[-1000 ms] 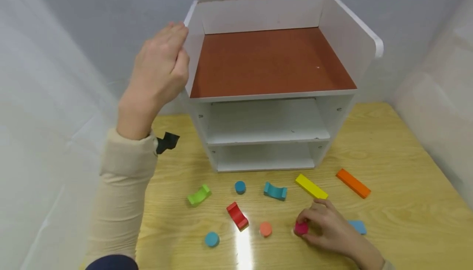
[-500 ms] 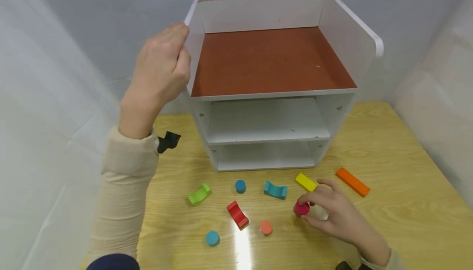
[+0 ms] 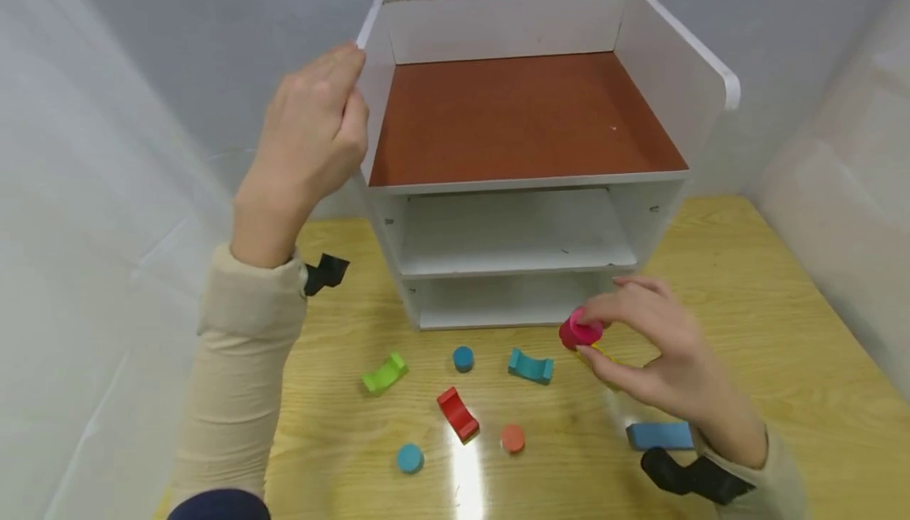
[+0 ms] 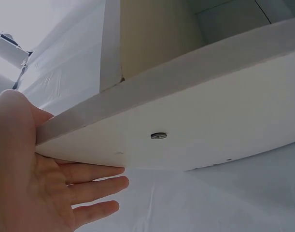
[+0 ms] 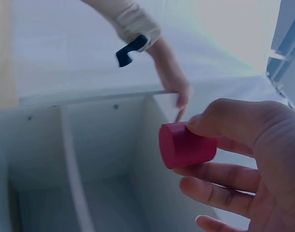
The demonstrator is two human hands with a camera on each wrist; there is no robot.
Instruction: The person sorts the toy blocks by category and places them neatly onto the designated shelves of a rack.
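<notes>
Pinching the small magenta wooden cylinder (image 3: 580,331) between my right hand's (image 3: 657,354) thumb and fingertips; light, rigid, smooth-painted, best held across its curved side.

Yellow block (image 3: 604,359) mostly hidden behind right hand (image 3: 661,354) and the magenta cylinder (image 3: 580,331) it pinches; only slivers show. Blue block (image 3: 657,435) partly covered by the right wrist. Left hand (image 4: 36,179) cut off by left wrist view's edge, its fingertips hidden behind the shelf unit's side panel (image 3: 373,101) in head view.
</notes>
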